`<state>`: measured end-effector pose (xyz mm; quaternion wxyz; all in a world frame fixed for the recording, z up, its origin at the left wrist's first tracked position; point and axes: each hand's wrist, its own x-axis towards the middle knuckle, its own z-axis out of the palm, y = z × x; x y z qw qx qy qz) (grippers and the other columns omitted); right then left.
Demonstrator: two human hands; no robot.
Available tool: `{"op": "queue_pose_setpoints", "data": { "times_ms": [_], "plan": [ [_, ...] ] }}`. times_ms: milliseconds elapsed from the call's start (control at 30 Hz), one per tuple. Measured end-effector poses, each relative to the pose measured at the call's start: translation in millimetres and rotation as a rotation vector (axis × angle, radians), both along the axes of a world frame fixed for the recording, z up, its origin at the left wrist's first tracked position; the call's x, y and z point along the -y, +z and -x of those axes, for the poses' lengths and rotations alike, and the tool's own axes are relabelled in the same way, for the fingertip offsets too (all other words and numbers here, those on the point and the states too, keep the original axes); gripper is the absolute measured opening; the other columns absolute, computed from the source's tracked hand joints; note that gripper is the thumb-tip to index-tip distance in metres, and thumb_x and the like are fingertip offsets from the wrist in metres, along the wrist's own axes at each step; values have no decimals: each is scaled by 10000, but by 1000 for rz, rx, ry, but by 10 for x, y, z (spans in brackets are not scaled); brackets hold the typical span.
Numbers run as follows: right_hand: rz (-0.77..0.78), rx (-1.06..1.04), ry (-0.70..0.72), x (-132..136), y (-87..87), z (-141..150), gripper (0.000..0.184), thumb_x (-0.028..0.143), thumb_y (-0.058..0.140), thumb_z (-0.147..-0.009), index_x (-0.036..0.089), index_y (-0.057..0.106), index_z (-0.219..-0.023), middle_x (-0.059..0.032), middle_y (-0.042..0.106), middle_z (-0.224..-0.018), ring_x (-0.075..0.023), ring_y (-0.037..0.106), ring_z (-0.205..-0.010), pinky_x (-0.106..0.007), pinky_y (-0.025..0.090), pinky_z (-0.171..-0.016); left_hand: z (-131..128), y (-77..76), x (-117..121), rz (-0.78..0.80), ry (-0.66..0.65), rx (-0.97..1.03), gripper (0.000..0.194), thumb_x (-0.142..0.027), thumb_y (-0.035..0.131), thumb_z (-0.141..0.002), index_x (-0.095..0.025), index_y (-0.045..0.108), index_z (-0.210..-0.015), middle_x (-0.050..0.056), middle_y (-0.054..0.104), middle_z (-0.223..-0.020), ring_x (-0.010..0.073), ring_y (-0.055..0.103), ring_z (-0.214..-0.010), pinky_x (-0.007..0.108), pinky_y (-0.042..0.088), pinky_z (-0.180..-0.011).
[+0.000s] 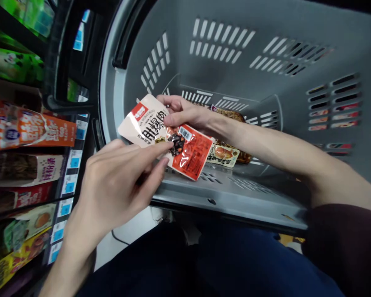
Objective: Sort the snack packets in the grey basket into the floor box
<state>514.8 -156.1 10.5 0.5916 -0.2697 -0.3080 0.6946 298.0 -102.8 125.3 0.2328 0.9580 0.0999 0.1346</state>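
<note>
My right hand reaches in from the right and grips a cream-and-red snack pouch near its upper edge, thumb on the front. The pouch is tilted and shows a barcode, dark lettering and a picture of dark food pieces. From the lower left comes my left hand, its index finger stretched out to touch the pouch at that picture. Its thumb is apart from the index finger, near the lower edge, and the other fingers are curled and partly hidden. Below, partly covered by my right forearm, lie a cream food packet and a brown food package.
A grey plastic basket with slotted walls surrounds the hands. At left, store shelves carry orange packets, green packages, a yellow packet and blue-white price tags. The basket's near rim runs before my dark-clothed legs.
</note>
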Motion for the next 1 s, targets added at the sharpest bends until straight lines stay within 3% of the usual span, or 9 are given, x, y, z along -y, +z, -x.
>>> {"op": "queue_pose_setpoints", "data": {
  "times_ms": [167, 300, 400, 500, 667, 800, 867, 1000],
  "plan": [
    [-8, -32, -7, -17, -27, 79, 511, 327, 899, -783, 203, 536, -1120, 4, 712, -971, -114, 694, -783, -169, 567, -672, -2, 12, 25, 25, 40, 22, 261, -176, 656, -963, -245, 732, -1203, -13, 793, -908, 145, 712, -725, 314, 510, -717],
    [2, 34, -31, -53, -60, 86, 593, 302, 944, -726, 237, 469, -1076, 45, 657, -935, -78, 632, -700, -135, 499, -565, 5, 18, 53, 9, 97, 24, 285, -185, 656, -966, -266, 708, -1234, -21, 786, -927, 143, 712, -738, 300, 523, -710],
    [6, 86, -118, -67, -58, 127, 506, 341, 935, -756, 220, 488, -961, 53, 613, -899, -56, 570, -680, -114, 444, -528, 23, 13, 64, -14, 138, 25, 391, -197, 654, -967, -280, 640, -1349, -11, 776, -1037, 131, 698, -724, 295, 552, -737],
    [-18, 125, -84, -57, -25, 153, 383, 425, 845, -875, 181, 551, -854, 25, 615, -869, -57, 556, -686, -116, 462, -554, 44, 9, 60, 13, 170, 13, 529, -210, 671, -959, -294, 533, -1463, 19, 721, -1256, 115, 684, -733, 281, 573, -722],
    [-46, 43, 151, -2, 128, 75, 221, 413, 669, -1010, 194, 664, -1034, -12, 685, -1051, -133, 679, -923, -186, 597, -701, 31, 32, 26, 27, 119, -20, 602, -209, 643, -974, -299, 441, -1533, 33, 605, -1471, 217, 669, -1223, 304, 610, -905],
    [84, -41, 220, 26, 244, 29, 393, 540, 631, -974, 153, 682, -1019, -52, 703, -1014, -185, 679, -961, -246, 626, -776, -18, 51, 19, 28, 52, 19, 541, -135, 648, -958, -222, 521, -1477, 37, 615, -1476, 198, 624, -1329, 290, 544, -1111],
    [141, -105, 211, 35, 244, 34, 523, 670, 632, -927, 149, 669, -971, -63, 703, -936, -199, 681, -953, -266, 629, -825, -34, 54, 25, 23, 40, 19, 496, -127, 652, -953, -185, 566, -1438, 50, 646, -1454, 204, 642, -1313, 298, 528, -1136],
    [102, -151, 181, 76, 182, 52, 648, 786, 598, -902, 155, 655, -1039, -78, 703, -938, -228, 684, -1018, -309, 626, -863, -43, 47, 38, -8, 49, -9, 459, -149, 630, -967, -130, 584, -1423, 89, 669, -1429, 238, 666, -1288, 327, 534, -1106]
  ]
}}
